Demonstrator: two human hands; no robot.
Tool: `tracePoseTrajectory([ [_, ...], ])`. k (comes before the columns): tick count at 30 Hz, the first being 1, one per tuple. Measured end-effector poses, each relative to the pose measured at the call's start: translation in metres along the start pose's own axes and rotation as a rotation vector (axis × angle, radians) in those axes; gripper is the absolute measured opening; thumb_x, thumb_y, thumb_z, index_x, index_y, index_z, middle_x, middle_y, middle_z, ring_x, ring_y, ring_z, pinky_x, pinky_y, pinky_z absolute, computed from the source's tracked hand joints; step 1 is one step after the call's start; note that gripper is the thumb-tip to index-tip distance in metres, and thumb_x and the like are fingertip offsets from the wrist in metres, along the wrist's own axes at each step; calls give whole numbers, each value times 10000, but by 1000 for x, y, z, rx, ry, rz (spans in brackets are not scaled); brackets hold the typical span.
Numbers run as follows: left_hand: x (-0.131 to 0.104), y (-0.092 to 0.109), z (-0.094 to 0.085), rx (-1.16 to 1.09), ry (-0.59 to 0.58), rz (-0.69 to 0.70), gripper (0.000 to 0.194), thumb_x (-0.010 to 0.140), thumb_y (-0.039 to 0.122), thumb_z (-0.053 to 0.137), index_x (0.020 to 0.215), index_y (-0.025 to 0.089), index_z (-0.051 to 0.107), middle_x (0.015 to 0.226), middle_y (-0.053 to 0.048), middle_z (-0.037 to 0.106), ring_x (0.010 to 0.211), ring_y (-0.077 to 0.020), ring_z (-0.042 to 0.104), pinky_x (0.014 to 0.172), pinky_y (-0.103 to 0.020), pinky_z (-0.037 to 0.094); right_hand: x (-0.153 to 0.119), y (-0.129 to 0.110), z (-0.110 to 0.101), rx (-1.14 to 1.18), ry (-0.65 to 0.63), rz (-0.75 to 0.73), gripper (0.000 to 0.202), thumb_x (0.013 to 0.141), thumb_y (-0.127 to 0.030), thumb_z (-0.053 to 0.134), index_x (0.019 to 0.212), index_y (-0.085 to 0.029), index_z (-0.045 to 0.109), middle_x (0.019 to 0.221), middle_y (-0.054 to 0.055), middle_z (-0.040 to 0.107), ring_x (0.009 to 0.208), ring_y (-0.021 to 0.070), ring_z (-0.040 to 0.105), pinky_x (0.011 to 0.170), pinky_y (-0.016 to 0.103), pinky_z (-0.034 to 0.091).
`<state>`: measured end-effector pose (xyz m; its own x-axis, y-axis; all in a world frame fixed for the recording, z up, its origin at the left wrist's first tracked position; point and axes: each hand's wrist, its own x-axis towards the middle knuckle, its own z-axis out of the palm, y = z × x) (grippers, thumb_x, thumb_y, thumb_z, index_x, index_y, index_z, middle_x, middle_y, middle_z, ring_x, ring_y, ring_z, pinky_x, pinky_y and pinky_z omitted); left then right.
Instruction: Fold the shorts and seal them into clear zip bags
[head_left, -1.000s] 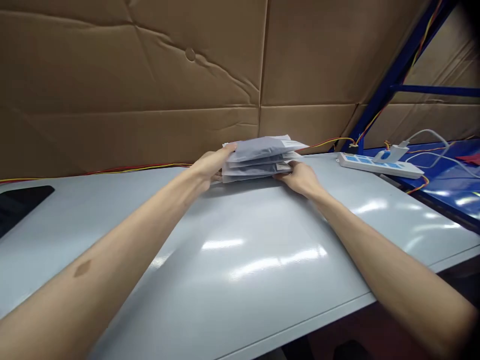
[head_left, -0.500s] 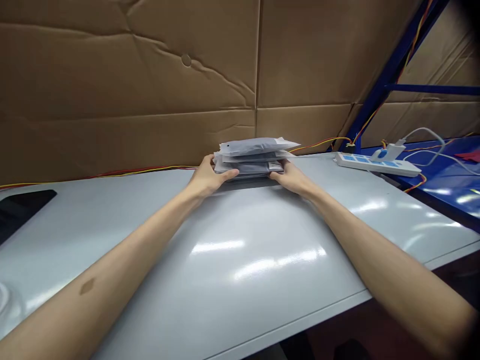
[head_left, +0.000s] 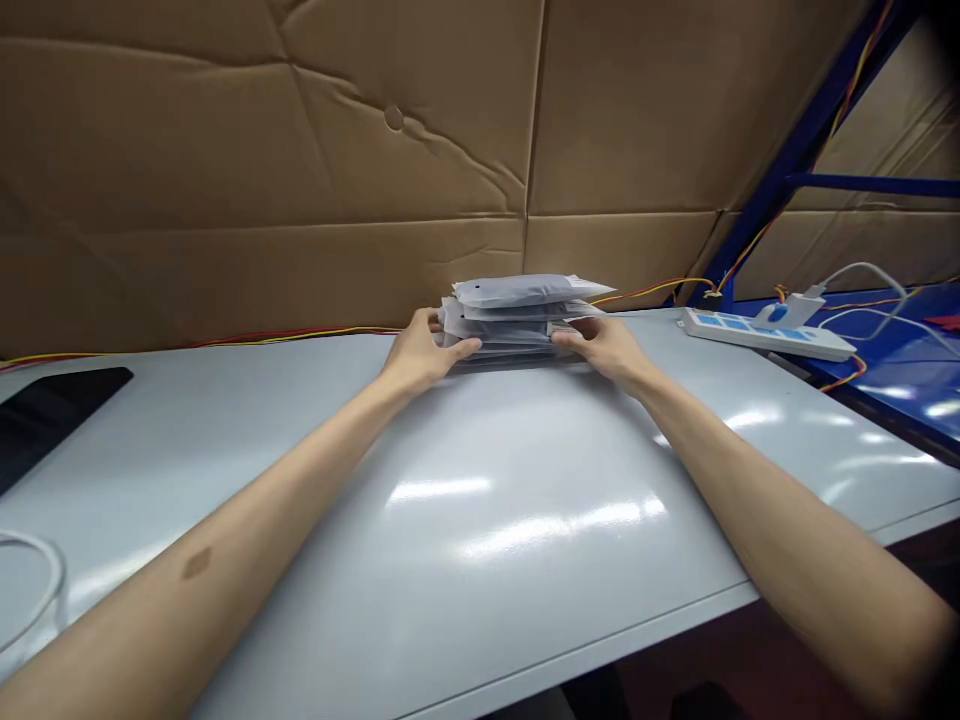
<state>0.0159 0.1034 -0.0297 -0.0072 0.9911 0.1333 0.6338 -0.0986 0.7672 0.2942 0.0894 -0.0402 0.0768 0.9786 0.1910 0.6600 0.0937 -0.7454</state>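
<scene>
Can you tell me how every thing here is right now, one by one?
Packet stack: piled up, edges uneven
Left hand: holding the stack's left end
Right hand: holding its right end
White adapter: plugged in
Power strip: in use
Cardboard: creased
Black slab: lying flat
Table: shiny

Stacked packets (head_left: 525,291) lie on the table (head_left: 517,440) before cardboard (head_left: 337,150).
</scene>
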Motion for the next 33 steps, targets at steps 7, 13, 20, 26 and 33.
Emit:
tracePoseTrajectory([
  [7,-36,-37,-48,236,42,103,676,840,563,626,1409,232,471,1433,-121,592,1264,-329,590,1022,-447,498,-1,-9,-7,111,251,198,1115,668,-645,820,1550,-178,323,1409,191,614,1275,342,591,1084,509,464],
  [13,-56,-79,-71,522,6,279,516,891,505,497,1283,182,585,1342,-145,643,1315,-350,532,1109,-517,443,-2,-10,-2,37,392,-153,565,837,-403,723,1348,-207,583,1210,104,725,1143,275,654,1050,460,472],
  [20,-60,-63,-76,448,86,298,428,960,464,426,1273,218,582,1357,-114,638,1336,-315,521,1110,-505,442,-17,-30,14,-241,505,-603,168,944,-329,633,1015,-244,759,1011,59,776,1028,284,590,953,473,481],
  [26,-66,-51,-79,352,186,308,535,1017,446,352,1456,170,487,1493,-136,531,1397,-308,454,1156,-502,384,-59,-74,50,-331,366,-847,144,953,-249,650,975,-267,791,990,60,739,950,249,555,890,422,487],
  [33,-70,-50,-78,634,-101,249,613,1036,537,234,1474,253,556,1451,-78,600,1327,-357,471,1107,-541,391,-97,-101,73,-279,-39,-1030,309,963,-476,631,986,-219,800,895,67,673,761,177,558,708,339,472],
])
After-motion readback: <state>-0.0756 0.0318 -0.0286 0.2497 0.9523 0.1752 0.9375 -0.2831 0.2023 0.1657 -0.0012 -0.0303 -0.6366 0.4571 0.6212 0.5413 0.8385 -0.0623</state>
